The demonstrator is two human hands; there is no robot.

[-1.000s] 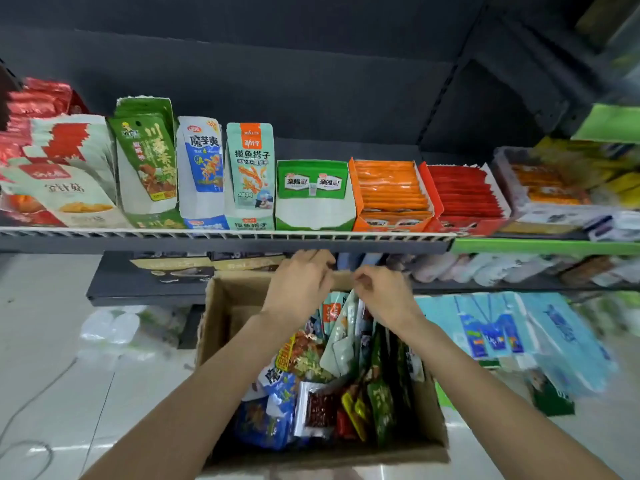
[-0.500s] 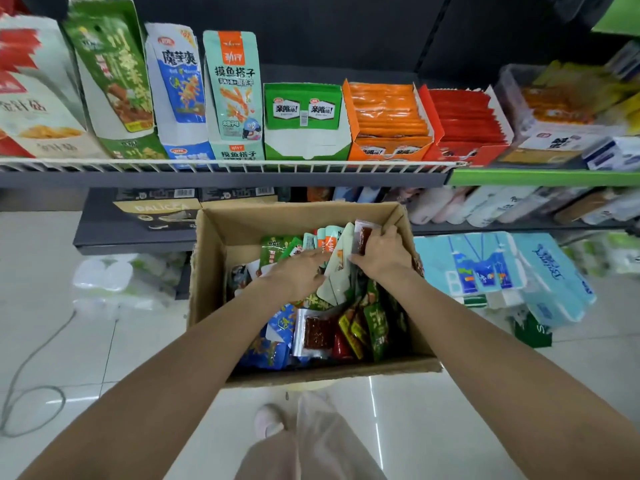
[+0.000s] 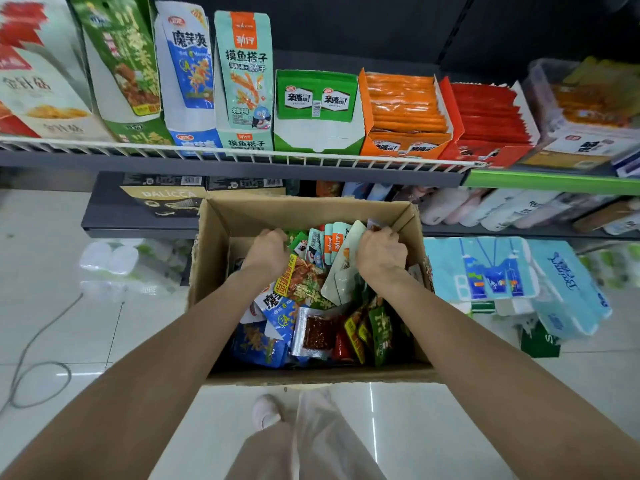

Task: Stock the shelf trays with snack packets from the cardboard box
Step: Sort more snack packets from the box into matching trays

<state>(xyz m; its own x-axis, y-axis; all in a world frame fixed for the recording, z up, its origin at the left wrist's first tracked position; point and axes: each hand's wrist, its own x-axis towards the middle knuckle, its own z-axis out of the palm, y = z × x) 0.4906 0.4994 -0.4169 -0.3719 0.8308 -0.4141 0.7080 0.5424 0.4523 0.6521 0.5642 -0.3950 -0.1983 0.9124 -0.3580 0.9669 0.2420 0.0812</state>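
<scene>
An open cardboard box (image 3: 304, 211) stands on the floor below the shelf, full of mixed snack packets (image 3: 311, 289). My left hand (image 3: 268, 252) is at the box's back left, its fingers curled down round small green packets (image 3: 297, 239). At the back right my right hand (image 3: 381, 252) curls its fingers over a small packet with a red patch (image 3: 374, 225), beside a pale pouch (image 3: 343, 268). On the shelf above are display trays: green (image 3: 317, 109), orange (image 3: 403, 109), red (image 3: 485, 123), teal (image 3: 242, 74) and blue (image 3: 188, 64).
A white wire rail (image 3: 242, 155) runs along the shelf's front edge. Blue tissue packs (image 3: 512, 271) lie right of the box, and wrapped bottles (image 3: 114, 268) left of it. A grey cable (image 3: 38, 358) loops on the tiled floor. My foot (image 3: 265, 410) is just before the box.
Both hands dropped from the box's far edge into the packets, then spread apart: the left to the back left, the right to the back right. The view tilted down.
</scene>
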